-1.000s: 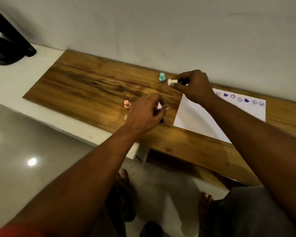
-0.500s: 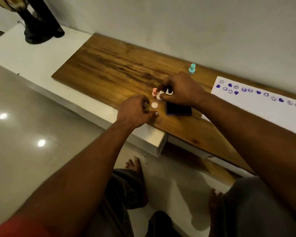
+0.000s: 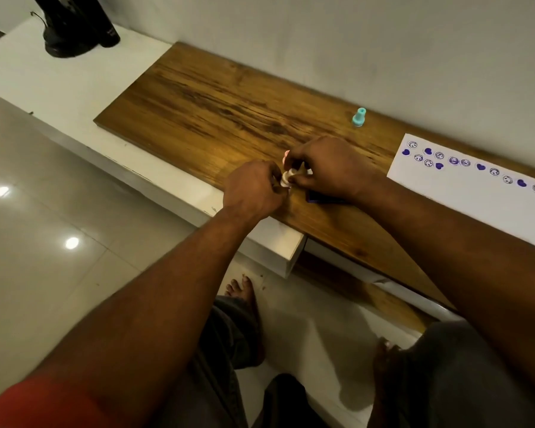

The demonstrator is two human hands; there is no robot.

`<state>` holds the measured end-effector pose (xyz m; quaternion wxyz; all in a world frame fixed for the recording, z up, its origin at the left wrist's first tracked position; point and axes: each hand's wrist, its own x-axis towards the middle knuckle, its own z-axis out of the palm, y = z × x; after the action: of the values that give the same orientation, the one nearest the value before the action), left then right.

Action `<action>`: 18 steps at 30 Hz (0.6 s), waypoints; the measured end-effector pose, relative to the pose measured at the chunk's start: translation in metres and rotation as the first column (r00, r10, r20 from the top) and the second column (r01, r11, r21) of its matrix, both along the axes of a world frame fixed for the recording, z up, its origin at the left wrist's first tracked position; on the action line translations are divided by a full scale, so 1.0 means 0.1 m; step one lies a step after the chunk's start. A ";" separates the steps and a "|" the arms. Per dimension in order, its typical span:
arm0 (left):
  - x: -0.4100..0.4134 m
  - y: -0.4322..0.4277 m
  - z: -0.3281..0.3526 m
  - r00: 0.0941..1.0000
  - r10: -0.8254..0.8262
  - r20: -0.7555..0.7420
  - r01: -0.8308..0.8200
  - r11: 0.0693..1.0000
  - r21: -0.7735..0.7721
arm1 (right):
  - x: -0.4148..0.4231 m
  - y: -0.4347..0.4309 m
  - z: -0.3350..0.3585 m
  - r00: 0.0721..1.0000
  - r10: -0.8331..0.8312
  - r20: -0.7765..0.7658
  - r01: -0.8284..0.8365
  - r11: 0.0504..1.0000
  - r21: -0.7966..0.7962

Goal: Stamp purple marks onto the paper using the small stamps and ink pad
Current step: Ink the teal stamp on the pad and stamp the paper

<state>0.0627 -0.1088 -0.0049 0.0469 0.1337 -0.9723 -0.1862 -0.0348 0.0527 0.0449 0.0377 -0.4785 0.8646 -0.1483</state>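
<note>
**Two hands closed on one small white stamp over the wood-grain board**

The board (image 3: pixel 229 112) is a flat rectangular slab of brown wood with dark streaky grain and a faint sheen. It lies on a smooth white ledge (image 3: pixel 59 88) against a plain matte wall. Below is a glossy pale tiled floor (image 3: pixel 44 257) that mirrors round lights.

Near the board's front edge the left hand (image 3: pixel 250 189) and right hand (image 3: pixel 331 168) meet, both with fingers curled tight. Between them is the white stamp (image 3: pixel 288 177), a tiny plastic peg with a flared end, tilted. The right thumb and forefinger pinch its upper part, and the left fingertips close on its flared end. Just behind it a sliver of a pink stamp (image 3: pixel 286 154) shows past the right knuckles.

The ink pad (image 3: pixel 318 196), flat, dark and purple, lies on the board mostly hidden under the right hand. The teal stamp (image 3: pixel 359 116), a rounded peg on a wider base, stands upright well apart, near the wall.

The paper (image 3: pixel 476 211), a matte white sheet, lies flat at the board's right end. A ragged row of purple marks (image 3: pixel 479 166) runs along its far edge, solid hearts and ringed smiling faces.

A black object (image 3: pixel 74 29) stands on the ledge at far left
</note>
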 end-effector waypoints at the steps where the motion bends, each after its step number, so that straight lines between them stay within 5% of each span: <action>1: 0.00 0.01 0.00 1.000 0.002 -0.001 -0.002 1.000 0.002 | 0.00 -0.01 -0.02 1.000 0.008 -0.008 -0.008 1.000 0.002; 18: 0.01 0.07 -0.02 1.000 -0.010 -0.019 0.010 1.000 -0.008 | 0.09 -0.11 -0.03 0.985 0.072 -0.157 -0.048 0.987 0.154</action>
<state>0.0633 -0.1020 -0.0072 0.0556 0.1269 -0.9731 -0.1840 -0.0259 0.0421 0.0416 0.0074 -0.5107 0.8586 -0.0426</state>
